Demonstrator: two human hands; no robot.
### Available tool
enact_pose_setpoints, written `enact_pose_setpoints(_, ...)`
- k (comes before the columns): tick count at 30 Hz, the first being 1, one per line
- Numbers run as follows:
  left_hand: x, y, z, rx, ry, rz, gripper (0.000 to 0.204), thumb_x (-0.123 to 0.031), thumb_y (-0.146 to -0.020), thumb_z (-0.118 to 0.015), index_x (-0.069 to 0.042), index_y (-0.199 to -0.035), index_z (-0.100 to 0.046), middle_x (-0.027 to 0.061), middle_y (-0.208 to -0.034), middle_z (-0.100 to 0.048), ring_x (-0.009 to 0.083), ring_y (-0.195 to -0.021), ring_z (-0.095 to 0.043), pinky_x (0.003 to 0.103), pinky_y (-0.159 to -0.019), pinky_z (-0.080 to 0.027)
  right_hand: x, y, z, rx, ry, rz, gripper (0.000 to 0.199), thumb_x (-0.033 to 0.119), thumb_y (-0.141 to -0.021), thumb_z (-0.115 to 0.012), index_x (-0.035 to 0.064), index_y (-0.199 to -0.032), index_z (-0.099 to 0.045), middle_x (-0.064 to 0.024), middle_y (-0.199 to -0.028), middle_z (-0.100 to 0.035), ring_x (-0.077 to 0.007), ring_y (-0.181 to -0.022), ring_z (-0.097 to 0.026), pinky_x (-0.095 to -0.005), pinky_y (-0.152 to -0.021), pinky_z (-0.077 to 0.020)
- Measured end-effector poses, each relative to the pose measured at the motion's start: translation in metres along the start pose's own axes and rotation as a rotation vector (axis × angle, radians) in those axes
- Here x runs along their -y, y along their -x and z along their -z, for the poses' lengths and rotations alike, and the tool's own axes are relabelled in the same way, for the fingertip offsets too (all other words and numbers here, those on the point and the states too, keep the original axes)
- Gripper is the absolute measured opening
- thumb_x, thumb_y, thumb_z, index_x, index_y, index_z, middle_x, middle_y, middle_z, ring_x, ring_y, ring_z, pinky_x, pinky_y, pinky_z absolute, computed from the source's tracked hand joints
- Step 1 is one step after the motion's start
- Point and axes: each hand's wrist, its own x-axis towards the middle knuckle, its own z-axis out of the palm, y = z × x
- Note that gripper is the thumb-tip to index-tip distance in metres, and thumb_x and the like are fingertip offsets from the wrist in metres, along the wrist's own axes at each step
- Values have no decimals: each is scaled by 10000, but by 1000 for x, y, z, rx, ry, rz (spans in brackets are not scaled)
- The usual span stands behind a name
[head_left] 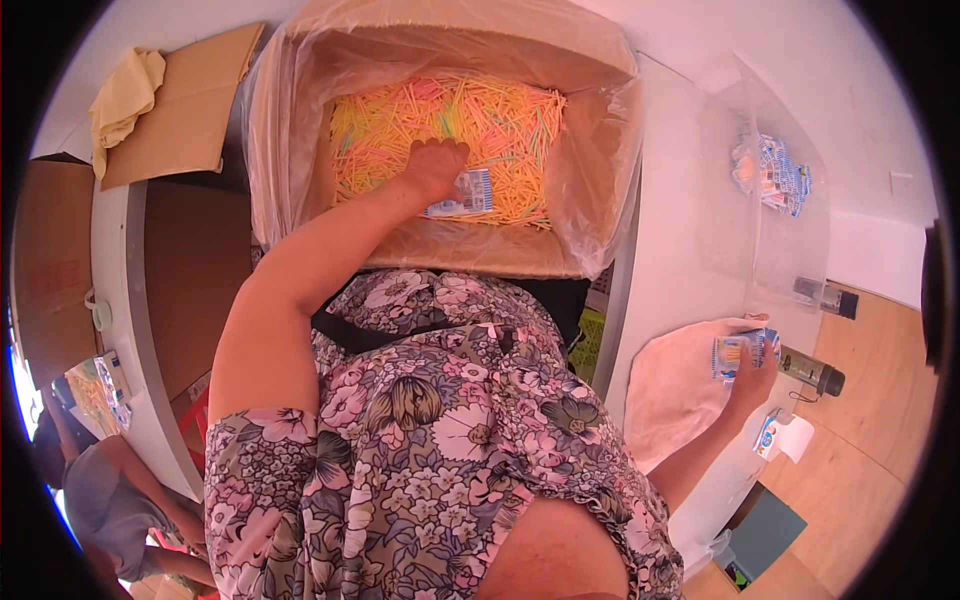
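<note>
A lined cardboard box in front of me holds a thick layer of thin orange, yellow and green sticks. My left hand is down among them, its fingers curled and their tips hidden. Beside that hand a small blue-and-white packet lies on the sticks. Far to the right, my right hand grips another blue-and-white packet with orange contents showing, above a pale pink cloth.
A clear plastic bin at the right contains several packets. A dark cylindrical object lies beyond my right hand. At the left are a cardboard flap with a yellow cloth, and another person lower down.
</note>
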Motion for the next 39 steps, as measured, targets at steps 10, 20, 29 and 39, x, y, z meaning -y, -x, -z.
enact_pose_setpoints(10, 6, 3, 14, 54, 216, 69, 172, -167, -636, -724, -138, -776, -628, 42, -774, -649, 246, -840, -608, 452, -785, -380, 256, 3, 14, -274, -589, 774, 282, -9, -740, -669, -8, -1017, -617, -132, -1063, -615, -262, -978, -575, -344, -842, -453)
enact_pose_setpoints(20, 27, 28, 41, 239, 1324, 28, 111, -45, -804, -632, -14, -911, -635, 30, -803, -646, 76, -753, -588, 248, -676, -480, 420, -17, -98, 991, -576, 830, 214, 144, -769, -624, 2, -928, -605, -171, -996, -592, -303, -913, -583, -384, -753, -465)
enact_pose_setpoints(29, 70, 20, 42, -169, 1400, 294, 198, -80, -856, -581, 11, -1025, -632, 16, -884, -653, 61, -753, -577, 225, -679, -467, 450, -41, -185, 181, -27, 1256, 188, 127, -772, -542, 82, -944, -605, -72, -1056, -543, -227, -1033, -497, -392, -789, -403)
enact_pose_setpoints(39, 67, 13, 55, -228, 1542, 219, 218, -86, -853, -587, 11, -1044, -626, 14, -880, -649, 55, -751, -568, 222, -676, -464, 448, -41, -185, 206, 175, 1363, 202, 124, -794, -497, 107, -952, -622, -18, -1013, -531, -193, -1028, -468, -408, -841, -328)
